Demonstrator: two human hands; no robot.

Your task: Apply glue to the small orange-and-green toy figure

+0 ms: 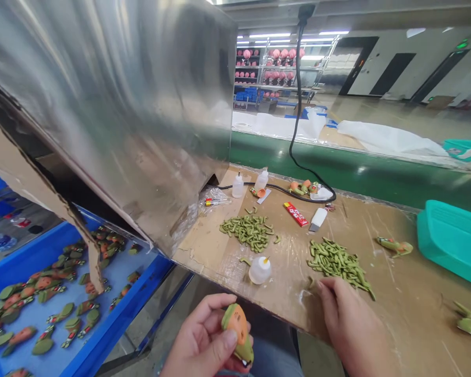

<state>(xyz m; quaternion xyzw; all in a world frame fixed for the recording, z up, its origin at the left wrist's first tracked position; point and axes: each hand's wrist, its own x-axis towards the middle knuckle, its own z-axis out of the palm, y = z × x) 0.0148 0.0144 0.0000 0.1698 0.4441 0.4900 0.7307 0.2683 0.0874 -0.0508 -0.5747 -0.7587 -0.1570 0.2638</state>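
My left hand [210, 337] is closed around a small green-and-orange figurine [239, 330], thumb across its front, below the table's near edge. Low over the tabletop, my right hand [347, 319] is pinched, with a small green curved piece [311, 283] at its fingertips, slightly blurred. Just beyond it lies a heap of green curved pieces [337, 262]. A second heap of such pieces [249, 232] is farther left. Between my hands and that heap stands a round squeeze bottle [260, 270] with a yellowish tip.
A blue tray [98, 327] of figurines is at left, beside a large metal housing [141, 104]. Farther back are another squeeze bottle [237, 186], a red packet [295, 214] and a black cable [298, 104]. A teal bin [455, 241] stands at right.
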